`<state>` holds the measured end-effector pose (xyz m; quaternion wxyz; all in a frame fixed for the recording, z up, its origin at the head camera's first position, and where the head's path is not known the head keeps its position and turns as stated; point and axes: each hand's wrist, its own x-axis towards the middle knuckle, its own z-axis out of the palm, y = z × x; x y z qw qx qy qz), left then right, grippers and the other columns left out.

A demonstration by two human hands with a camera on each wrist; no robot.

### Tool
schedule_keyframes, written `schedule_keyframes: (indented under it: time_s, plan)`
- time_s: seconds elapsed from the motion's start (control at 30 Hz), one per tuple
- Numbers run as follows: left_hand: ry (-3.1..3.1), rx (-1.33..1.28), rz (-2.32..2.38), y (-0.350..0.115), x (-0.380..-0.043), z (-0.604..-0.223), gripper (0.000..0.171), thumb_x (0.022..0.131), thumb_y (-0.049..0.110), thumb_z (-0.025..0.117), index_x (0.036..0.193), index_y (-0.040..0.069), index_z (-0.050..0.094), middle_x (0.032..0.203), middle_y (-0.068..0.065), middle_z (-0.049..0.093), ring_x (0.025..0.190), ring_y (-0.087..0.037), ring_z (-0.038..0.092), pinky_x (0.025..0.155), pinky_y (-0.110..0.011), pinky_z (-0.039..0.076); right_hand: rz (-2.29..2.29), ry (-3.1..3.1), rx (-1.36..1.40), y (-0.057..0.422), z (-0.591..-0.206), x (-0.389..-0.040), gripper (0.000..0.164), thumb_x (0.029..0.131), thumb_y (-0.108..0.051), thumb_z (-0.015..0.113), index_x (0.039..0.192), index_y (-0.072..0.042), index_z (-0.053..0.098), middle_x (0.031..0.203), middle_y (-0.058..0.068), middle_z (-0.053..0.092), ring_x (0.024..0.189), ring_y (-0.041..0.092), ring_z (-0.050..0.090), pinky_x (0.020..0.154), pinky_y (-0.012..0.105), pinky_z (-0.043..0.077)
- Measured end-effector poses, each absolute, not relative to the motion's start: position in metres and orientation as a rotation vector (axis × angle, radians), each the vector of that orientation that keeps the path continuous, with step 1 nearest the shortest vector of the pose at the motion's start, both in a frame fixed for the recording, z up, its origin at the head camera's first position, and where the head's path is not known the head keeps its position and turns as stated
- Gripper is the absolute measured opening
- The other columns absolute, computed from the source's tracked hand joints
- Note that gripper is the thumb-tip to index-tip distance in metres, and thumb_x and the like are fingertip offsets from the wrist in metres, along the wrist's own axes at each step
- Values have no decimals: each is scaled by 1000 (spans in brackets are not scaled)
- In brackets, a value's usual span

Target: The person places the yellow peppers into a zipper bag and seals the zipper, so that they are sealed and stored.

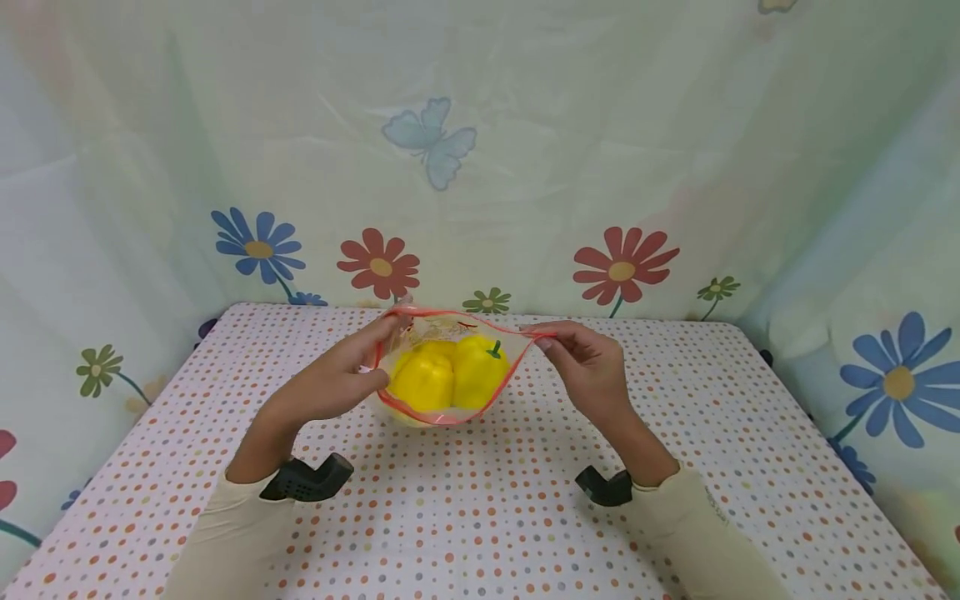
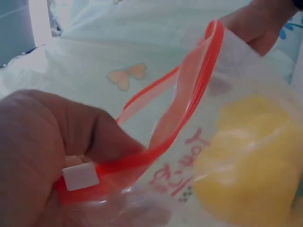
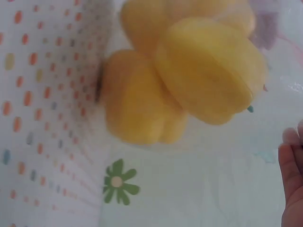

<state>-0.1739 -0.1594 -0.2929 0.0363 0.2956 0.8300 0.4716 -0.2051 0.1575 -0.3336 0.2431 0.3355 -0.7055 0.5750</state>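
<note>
A clear zip bag point(image 1: 442, 420) with a red zip rim is held up with its mouth spread wide. Inside lie yellow bell peppers point(image 1: 423, 379), one with a green stem; the right wrist view shows three peppers point(image 3: 208, 71) through the plastic. At the bag's left end, my left hand point(image 1: 337, 379) grips the rim, its thumb on the near side. The white slider point(image 2: 80, 176) sits beside those fingers in the left wrist view. My right hand point(image 1: 592, 367) pinches the rim's right corner between thumb and fingers. Red lettering on the bag is partly readable.
Under the bag is a table with a dotted cloth point(image 1: 465, 517). A curtain point(image 1: 510, 183) printed with flowers and a butterfly hangs behind and at both sides. Black devices point(image 1: 307, 479) are strapped at both wrists, over pale sleeves.
</note>
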Motion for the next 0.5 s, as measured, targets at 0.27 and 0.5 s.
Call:
schedule_keyframes:
  time_s: [0.27,0.5]
  plan:
    - [2378,1083,1452,-170,-173,-289,68,91,9,64,152,14,35,162,-2,12,143,-33,24,97,-48,45,1509,-1921,732,165,-314,-191,20,83,14,66,102,10,69,93,6,71,84,10,69,77,25,55]
    - [2473,1113,1247,-171,-175,-292,77,82,20,78,149,10,41,156,-6,31,141,-34,28,92,-44,50,1551,-1938,627,168,-312,-190,19,84,9,67,103,11,69,92,3,71,82,10,70,75,27,56]
